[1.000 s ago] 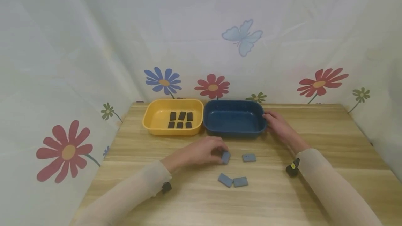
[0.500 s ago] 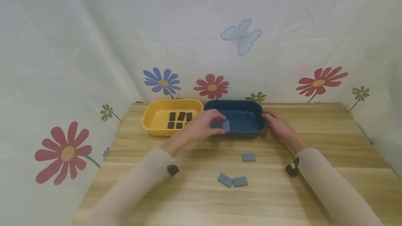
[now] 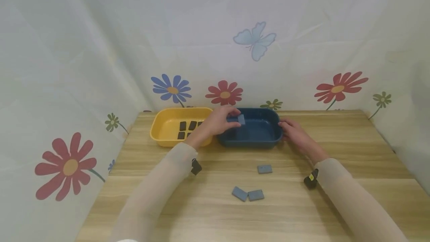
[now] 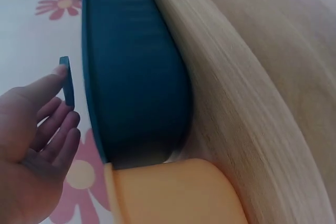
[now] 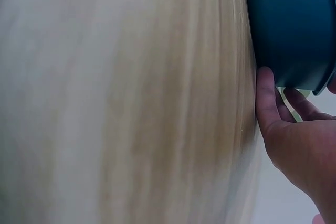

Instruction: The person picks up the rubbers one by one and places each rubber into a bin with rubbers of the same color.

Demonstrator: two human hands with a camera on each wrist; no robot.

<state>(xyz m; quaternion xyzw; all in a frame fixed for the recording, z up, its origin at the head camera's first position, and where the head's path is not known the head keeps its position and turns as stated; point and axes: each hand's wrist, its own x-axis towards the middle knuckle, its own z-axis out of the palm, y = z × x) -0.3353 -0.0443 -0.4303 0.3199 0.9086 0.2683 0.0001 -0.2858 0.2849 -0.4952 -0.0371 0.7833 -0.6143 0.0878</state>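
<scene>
My left hand pinches a small blue-grey rectangular tile between thumb and fingertips, over the left part of the dark blue tray. In the left wrist view the tile stands edge-on beyond the tray's rim, with the other fingers loosely bent below it. At the tray's right end my right hand holds the rim and end wall. Fingers of the right hand lie against that wall close to the tabletop in the right wrist view. Nearer me, three more blue-grey tiles lie on the table.
A yellow tray stands against the blue one on its left. Several black tiles lie inside it, some hidden by my left arm. Behind the wooden table hangs a white flowered cloth.
My left hand has lifted the blue-grey tile off the table and carried it forward over the blue tray. The right hand has stayed at the tray's end.
</scene>
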